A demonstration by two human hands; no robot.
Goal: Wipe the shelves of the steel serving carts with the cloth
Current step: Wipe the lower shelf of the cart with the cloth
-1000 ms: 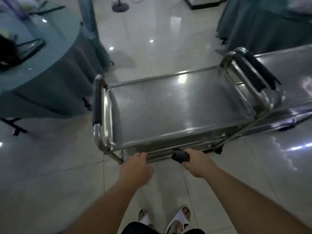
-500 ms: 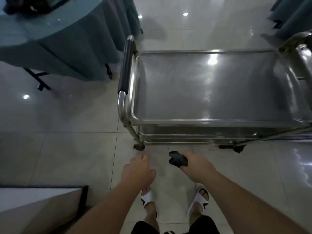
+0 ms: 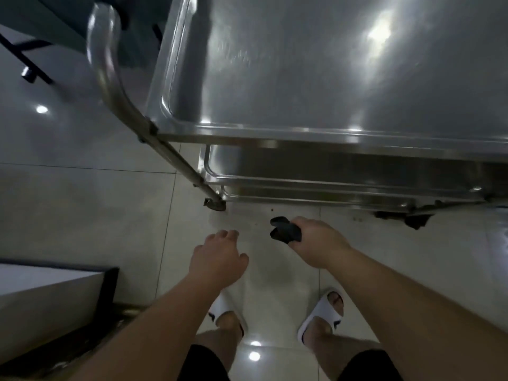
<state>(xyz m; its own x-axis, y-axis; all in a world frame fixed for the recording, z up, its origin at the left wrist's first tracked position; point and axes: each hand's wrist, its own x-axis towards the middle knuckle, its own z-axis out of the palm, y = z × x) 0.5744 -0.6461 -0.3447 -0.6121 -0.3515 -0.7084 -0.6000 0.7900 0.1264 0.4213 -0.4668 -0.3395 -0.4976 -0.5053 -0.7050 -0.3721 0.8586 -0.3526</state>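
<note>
1. The right hand (image 3: 320, 244) grips the dark cloth (image 3: 284, 231) above the floor, near the cart (image 3: 330, 133) front edge.
2. The left hand (image 3: 218, 259) hangs relaxed, holding nothing.
3. Best: crouch, reach the lower shelf (image 3: 343, 167), wipe corner to corner.

The silver steel serving cart (image 3: 316, 86) has smooth, brushed, shiny shelves; the small dark cloth (image 3: 284, 231) looks soft and matt; the pale floor tiles (image 3: 90, 204) are glossy.

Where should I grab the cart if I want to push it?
Grab the handle, the round steel tube that curves up at the cart's left end. Come from the left side, where the floor is open, and wrap your fingers round it. It stands clear of the shelf, so a hand fits.
</note>
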